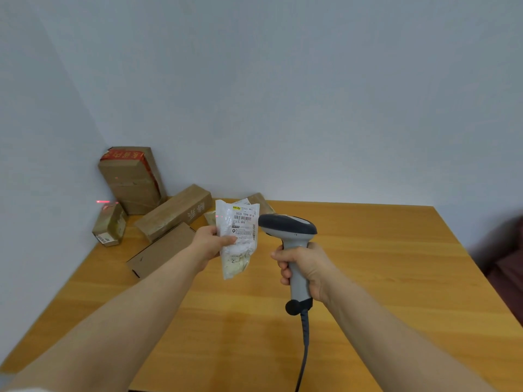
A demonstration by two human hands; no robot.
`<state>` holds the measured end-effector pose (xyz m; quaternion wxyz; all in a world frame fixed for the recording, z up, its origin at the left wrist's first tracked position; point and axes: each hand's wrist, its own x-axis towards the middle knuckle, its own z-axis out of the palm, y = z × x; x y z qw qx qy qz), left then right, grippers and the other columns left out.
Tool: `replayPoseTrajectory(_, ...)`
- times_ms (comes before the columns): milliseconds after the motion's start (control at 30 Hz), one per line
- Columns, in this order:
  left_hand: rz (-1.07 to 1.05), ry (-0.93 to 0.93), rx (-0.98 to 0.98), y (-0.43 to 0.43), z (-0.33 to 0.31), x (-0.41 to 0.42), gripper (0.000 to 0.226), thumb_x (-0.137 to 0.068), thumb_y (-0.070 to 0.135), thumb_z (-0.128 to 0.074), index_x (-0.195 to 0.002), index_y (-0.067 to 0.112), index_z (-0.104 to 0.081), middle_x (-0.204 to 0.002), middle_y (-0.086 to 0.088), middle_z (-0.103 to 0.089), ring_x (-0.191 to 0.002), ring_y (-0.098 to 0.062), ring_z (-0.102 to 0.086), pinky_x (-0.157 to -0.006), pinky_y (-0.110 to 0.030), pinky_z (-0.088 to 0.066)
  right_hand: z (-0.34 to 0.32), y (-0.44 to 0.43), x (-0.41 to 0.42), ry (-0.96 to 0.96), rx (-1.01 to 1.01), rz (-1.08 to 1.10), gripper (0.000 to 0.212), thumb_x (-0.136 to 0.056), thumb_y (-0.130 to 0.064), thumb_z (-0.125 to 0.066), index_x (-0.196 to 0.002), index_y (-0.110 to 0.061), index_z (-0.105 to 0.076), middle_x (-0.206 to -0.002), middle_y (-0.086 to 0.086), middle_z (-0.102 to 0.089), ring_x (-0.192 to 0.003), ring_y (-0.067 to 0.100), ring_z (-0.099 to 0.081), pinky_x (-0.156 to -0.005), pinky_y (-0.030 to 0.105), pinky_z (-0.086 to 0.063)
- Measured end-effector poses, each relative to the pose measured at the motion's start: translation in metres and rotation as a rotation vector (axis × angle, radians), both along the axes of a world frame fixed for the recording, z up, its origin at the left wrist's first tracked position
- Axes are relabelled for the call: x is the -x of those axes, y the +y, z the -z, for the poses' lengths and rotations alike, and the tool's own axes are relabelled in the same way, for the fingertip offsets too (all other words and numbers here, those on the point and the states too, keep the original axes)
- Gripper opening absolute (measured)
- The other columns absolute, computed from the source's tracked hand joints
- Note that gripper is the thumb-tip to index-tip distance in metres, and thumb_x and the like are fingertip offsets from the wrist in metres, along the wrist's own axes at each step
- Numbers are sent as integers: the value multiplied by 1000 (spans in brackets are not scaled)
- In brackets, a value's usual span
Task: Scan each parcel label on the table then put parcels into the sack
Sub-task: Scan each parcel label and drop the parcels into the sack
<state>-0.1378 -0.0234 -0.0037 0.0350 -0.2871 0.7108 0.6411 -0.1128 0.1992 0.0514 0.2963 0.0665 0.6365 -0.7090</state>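
L hand (209,244) grips parcel (237,236) (label up); R hand (304,267) clenches scanner (291,244).

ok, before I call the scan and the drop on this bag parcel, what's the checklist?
1. Parcel secured: left hand grips the white bag parcel above the table: ok.
2. Barcode uncovered, label facing the camera: ok.
3. Scanner secured: right hand grips its handle: ok.
4. Beam on barcode: red light shows on the small box and the wall at far left, none visible across the barcode: not ok.
5. Sack ready: not in view: cannot tell.
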Motion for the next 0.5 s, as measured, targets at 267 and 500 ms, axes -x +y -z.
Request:
replayPoseTrajectory(267,85,-46,-84,17,10,14,27,-84,-1,-68,-110,2,-62,-108,-13,-68,-93,-26,-67,-72,-35,-56,14,13,6,-57,34,111,11,-83,0,-70,-78,-2,-61,-56,9,-56,-43,16,-45,-47,27,-44)
replayPoseTrajectory(500,374,-95,-225,105,11,27,29,-86,0,-64,-115,4,-63,-106,-10,-72,-95,-24,-69,-73,-33,-56,46,108,6,-77,65,500,22,-84,-1,-71,-104,0,-62,-78,15,-70,-64,22,-67,-59,31,-53)
